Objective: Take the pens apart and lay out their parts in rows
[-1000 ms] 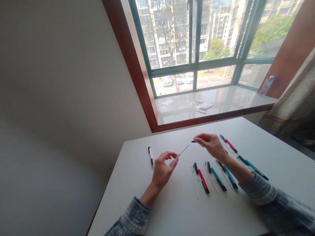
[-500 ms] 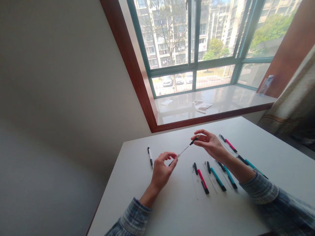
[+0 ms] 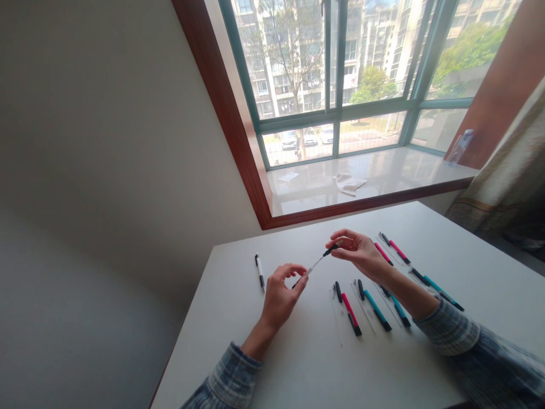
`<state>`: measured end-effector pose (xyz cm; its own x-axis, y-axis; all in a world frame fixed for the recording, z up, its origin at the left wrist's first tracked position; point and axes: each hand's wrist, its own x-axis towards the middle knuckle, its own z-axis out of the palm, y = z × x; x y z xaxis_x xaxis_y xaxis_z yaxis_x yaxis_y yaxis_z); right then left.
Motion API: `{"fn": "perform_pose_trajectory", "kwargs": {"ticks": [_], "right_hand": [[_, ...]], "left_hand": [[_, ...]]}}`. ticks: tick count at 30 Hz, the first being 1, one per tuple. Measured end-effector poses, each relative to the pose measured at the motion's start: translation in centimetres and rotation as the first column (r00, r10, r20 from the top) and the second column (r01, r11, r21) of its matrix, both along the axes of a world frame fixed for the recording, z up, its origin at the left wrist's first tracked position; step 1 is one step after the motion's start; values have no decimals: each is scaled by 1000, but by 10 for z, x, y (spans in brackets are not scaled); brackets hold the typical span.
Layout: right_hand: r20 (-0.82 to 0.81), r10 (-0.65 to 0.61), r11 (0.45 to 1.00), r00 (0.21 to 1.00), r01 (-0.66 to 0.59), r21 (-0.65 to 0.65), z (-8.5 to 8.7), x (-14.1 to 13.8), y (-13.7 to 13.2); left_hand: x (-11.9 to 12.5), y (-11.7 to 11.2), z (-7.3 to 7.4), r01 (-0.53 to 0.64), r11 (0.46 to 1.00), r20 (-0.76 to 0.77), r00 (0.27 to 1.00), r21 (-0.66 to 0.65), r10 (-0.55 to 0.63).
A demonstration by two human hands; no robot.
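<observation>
My left hand pinches a pen barrel, white at its upper end and dark lower down, partly hidden by the fingers. A thin refill sticks out of it, up and to the right. My right hand grips a black pen grip section between thumb and fingers. This section sits around the far end of the refill, in line with the barrel but apart from it. Below my right forearm lie a red pen barrel, a teal pen barrel, black grip sections and thin refills.
A whole white-and-black pen lies left of my left hand on the white table. More red barrels and a teal barrel lie around my right arm. Behind the table, the windowsill holds a cloth and a clear bottle.
My right hand has moved down and left, bringing the black grip section nearer to the white barrel. Less of the refill shows between them. My left hand has stayed in place.
</observation>
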<state>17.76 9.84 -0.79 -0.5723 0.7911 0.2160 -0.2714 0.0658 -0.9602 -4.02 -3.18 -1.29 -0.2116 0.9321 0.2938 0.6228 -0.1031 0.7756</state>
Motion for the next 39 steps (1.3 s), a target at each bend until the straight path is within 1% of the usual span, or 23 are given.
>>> {"fn": "perform_pose_trajectory", "kwargs": {"ticks": [5,11,17,21,30,34,36,39], "right_hand": [[24,2,999,1000,-3,32,1,1,0],[87,53,996,995,-59,64,5,-1,-4],[109,90,990,990,-101,100,4,-7,-8],[105,119,982,987,-132,133,3,-9,-10],[98,123,974,988,-139,177,5,-10,-13],[153,87,964,984,-122,235,6,-10,-14],[202,33,951,979,-93,295,5,-10,-14],[290,-82,928,954,-33,370,2,-9,-13]], "left_hand": [[1,0,1,5,1000,-3,1000,2,-5],[2,0,3,21,1000,-16,1000,21,-21],[3,-1,6,38,999,-34,999,28,-37],[3,-1,7,54,997,-43,998,45,-52],[4,-2,10,76,995,-52,996,60,-73],[3,-2,10,78,994,-57,996,71,-75],[3,-2,9,80,994,-58,995,69,-76],[3,-1,8,91,993,-63,994,69,-87]]}}
